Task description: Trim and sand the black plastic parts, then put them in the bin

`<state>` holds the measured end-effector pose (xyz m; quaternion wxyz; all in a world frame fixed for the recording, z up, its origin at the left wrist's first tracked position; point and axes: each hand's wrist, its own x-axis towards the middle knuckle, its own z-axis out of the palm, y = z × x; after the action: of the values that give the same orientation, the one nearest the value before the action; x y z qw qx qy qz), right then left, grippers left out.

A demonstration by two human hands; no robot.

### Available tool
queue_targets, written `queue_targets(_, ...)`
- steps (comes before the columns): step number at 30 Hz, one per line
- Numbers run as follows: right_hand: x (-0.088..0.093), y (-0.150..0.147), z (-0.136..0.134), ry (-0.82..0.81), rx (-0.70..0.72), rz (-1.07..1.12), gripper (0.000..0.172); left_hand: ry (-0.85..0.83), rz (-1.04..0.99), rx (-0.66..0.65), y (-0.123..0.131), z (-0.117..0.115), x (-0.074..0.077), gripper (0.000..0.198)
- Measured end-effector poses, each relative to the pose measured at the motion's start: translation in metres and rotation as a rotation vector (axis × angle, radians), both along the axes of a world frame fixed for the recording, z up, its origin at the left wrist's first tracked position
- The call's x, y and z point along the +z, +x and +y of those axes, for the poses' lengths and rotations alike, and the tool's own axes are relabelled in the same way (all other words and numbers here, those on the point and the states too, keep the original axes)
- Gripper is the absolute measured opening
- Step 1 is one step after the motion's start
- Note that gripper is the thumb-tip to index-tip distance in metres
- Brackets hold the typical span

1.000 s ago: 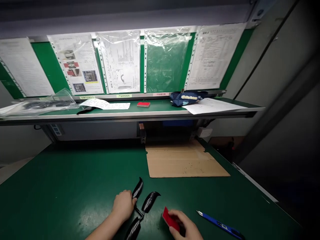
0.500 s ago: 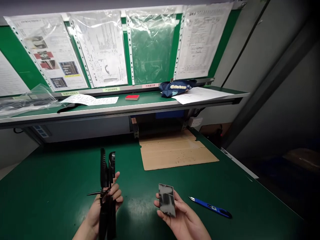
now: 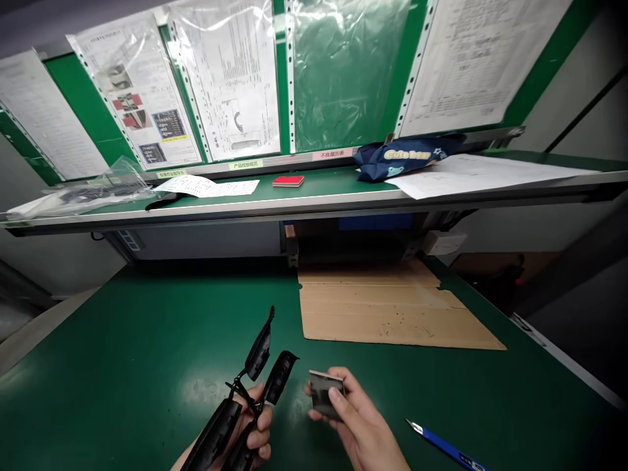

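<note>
My left hand [image 3: 252, 428] grips a black moulded plastic piece [image 3: 245, 392] with several curved glossy arms joined by thin runners, held tilted above the green table [image 3: 122, 353]. Two of its arms point up and away from me. My right hand [image 3: 353, 418] is closed on a small flat grey pad [image 3: 324, 391], thumb on its face, just right of the black piece. The pad and the black piece are a little apart.
A blue utility knife [image 3: 444, 446] lies on the table right of my right hand. A cardboard sheet [image 3: 387, 311] lies further back. The shelf [image 3: 304, 199] above carries a small red block [image 3: 288, 180], papers, a clear plastic bag and a dark blue pouch [image 3: 400, 160].
The black piece was lifted off the table and is now tilted with its arms leaning right. The pad's red side turned away, and both hands have come closer together.
</note>
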<state>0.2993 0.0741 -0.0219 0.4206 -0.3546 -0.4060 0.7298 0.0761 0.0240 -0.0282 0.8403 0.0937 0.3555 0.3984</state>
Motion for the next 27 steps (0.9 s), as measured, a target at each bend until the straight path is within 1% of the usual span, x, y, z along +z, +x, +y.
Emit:
queue_targets(1, -0.001, -0.001, 0.0, 0.127, -0.042, -0.101, 0.022, -0.007, -0.028, -0.031, 0.001, 0.001, -0.001, 0.046)
queue_targets(3, -0.003, 0.0, 0.001, 0.424, -0.102, -0.272, 0.018, -0.005, -0.082, -0.04, 0.004, 0.001, -0.001, 0.041)
queue_targets(4, -0.004, 0.001, 0.001, 0.584, -0.114, -0.33, 0.019, 0.003, -0.064, -0.038, 0.007, 0.001, 0.0, 0.04)
queue_targets(7, -0.005, 0.006, 0.003, 1.039, -0.088, -0.422, 0.04, -0.009, -0.002, -0.119, 0.014, 0.001, 0.005, 0.049)
queue_targets(9, -0.007, 0.008, 0.004, 1.217, -0.049, -0.471, 0.053, -0.024, 0.004, -0.169, 0.018, 0.0, 0.009, 0.053)
queue_targets(12, -0.013, 0.007, 0.004, 1.318, 0.005, -0.544, 0.061, -0.03, 0.01, -0.178, 0.023, -0.001, 0.014, 0.052)
queue_targets(16, -0.019, 0.003, 0.002, 1.46, 0.113, -0.523, 0.056, -0.052, 0.037, -0.105, 0.027, -0.002, 0.016, 0.043)
queue_targets(17, -0.02, 0.003, 0.001, 1.482, 0.11, -0.533, 0.055, -0.057, 0.039, -0.099, 0.028, -0.002, 0.015, 0.043)
queue_targets(19, -0.019, 0.002, 0.001, 1.5, 0.047, -0.582, 0.053, -0.067, 0.038, -0.123, 0.028, -0.002, 0.014, 0.046)
queue_targets(21, -0.019, 0.002, 0.002, 1.554, 0.004, -0.587, 0.049, -0.074, 0.032, -0.142, 0.028, -0.002, 0.013, 0.045)
queue_targets(23, -0.018, 0.002, 0.001, 1.61, 0.028, -0.565, 0.045, -0.069, 0.025, -0.143, 0.027, -0.002, 0.012, 0.039)
queue_targets(25, -0.016, 0.003, 0.001, 1.572, 0.011, -0.592, 0.045, -0.055, 0.015, -0.166, 0.025, -0.001, 0.012, 0.043)
queue_targets(27, -0.014, 0.005, 0.001, 1.497, -0.028, -0.647, 0.049, -0.044, 0.003, -0.222, 0.023, -0.001, 0.013, 0.052)
